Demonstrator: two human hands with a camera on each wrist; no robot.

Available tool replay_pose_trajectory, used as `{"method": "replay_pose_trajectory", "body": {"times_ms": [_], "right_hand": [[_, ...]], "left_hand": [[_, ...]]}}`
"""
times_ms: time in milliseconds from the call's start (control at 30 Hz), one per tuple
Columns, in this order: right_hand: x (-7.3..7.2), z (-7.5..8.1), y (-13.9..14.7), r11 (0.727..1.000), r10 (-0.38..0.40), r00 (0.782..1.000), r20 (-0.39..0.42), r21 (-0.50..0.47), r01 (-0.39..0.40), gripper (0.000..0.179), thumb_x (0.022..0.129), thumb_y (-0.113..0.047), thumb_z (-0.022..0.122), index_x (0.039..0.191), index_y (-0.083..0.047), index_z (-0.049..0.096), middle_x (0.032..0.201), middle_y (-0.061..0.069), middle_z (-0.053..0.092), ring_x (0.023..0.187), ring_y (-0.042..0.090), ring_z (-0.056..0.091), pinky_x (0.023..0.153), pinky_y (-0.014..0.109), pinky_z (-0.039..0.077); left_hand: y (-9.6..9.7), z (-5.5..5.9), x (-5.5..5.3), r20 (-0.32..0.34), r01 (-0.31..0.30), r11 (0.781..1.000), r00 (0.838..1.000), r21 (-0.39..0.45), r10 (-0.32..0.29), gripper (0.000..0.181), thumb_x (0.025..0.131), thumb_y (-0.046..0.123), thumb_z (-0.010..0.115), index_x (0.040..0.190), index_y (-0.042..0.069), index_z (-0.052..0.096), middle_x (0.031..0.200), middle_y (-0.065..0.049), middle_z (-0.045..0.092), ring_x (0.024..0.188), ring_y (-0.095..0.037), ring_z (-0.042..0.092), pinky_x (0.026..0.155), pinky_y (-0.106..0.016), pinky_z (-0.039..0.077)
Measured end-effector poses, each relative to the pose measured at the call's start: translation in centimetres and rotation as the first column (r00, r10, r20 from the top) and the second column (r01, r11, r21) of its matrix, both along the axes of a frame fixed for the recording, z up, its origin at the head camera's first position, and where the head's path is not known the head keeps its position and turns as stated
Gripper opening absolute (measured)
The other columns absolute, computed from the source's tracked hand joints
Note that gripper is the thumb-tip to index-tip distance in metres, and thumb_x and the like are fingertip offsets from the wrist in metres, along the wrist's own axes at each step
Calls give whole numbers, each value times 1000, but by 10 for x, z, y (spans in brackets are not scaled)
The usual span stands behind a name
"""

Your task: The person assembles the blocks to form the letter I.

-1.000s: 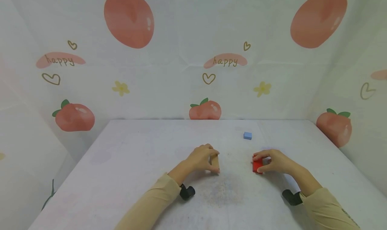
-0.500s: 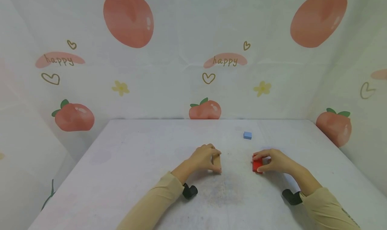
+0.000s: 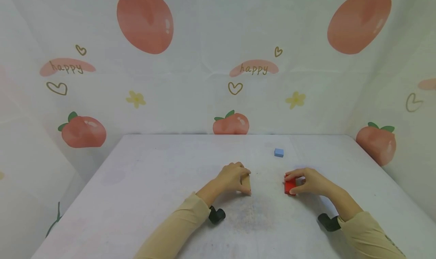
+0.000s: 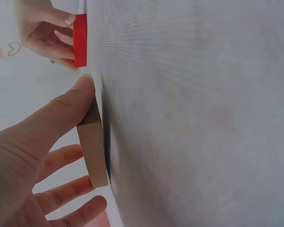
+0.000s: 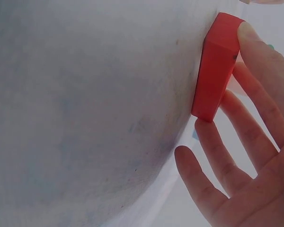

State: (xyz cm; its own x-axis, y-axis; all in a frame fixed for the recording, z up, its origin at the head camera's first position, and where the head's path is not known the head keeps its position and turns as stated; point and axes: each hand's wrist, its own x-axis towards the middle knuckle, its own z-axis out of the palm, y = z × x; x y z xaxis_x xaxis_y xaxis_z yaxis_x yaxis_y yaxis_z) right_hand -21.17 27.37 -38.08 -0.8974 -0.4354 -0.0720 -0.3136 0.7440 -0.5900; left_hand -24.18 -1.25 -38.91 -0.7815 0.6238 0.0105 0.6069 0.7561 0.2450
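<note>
In the head view my left hand (image 3: 231,178) pinches a tan wooden block (image 3: 246,181) between thumb and fingers, near the middle of the table. The left wrist view shows the block (image 4: 93,150) close over the white surface, its thumb at one end and fingertips toward the other. To the right, my right hand (image 3: 312,181) holds a red block (image 3: 290,185) by its ends. In the right wrist view the red block (image 5: 215,71) lies along the tabletop, with the little finger stretched out away from it. A gap of bare table separates the two blocks.
A small blue block (image 3: 279,153) sits farther back, behind the red one. Both wrists carry black camera mounts. The white table (image 3: 153,164) ends at a hanging cloth (image 3: 201,35) printed with peaches, which also rises at both sides.
My left hand has slid slightly to the right with the tan wooden block, narrowing the distance to the red block. My right hand, the red block and the blue block stay where they were.
</note>
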Motion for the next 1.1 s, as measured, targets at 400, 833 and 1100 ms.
{"method": "replay_pose_trajectory", "body": {"times_ms": [400, 833, 1100], "right_hand": [[0, 0, 0, 1000, -8, 1000, 0, 5, 8, 37, 72, -19, 79, 106, -6, 70, 120, 23, 61, 108, 37, 54, 87, 50, 50], [0, 0, 1, 1000, 11, 1000, -11, -9, -11, 37, 73, -18, 78, 106, -4, 70, 119, 24, 61, 108, 39, 54, 87, 50, 50], [0, 1, 0, 1000, -6, 1000, -1, 1, 6, 37, 72, -19, 79, 106, -5, 70, 120, 23, 61, 108, 38, 54, 87, 50, 50]], "left_hand": [[6, 0, -1, 1, -31, 999, 1000, -40, 31, 65, 67, 52, 78, 123, 22, 62, 117, -1, 59, 96, -19, 54, 77, -28, 45], [9, 1, -1, -22, -47, 998, 999, -52, 45, 65, 66, 52, 78, 123, 23, 62, 118, -1, 59, 96, -19, 55, 77, -28, 46], [10, 1, -2, -22, -40, 999, 999, -33, 40, 63, 67, 49, 79, 122, 22, 63, 117, -2, 60, 96, -19, 55, 76, -28, 45]]}}
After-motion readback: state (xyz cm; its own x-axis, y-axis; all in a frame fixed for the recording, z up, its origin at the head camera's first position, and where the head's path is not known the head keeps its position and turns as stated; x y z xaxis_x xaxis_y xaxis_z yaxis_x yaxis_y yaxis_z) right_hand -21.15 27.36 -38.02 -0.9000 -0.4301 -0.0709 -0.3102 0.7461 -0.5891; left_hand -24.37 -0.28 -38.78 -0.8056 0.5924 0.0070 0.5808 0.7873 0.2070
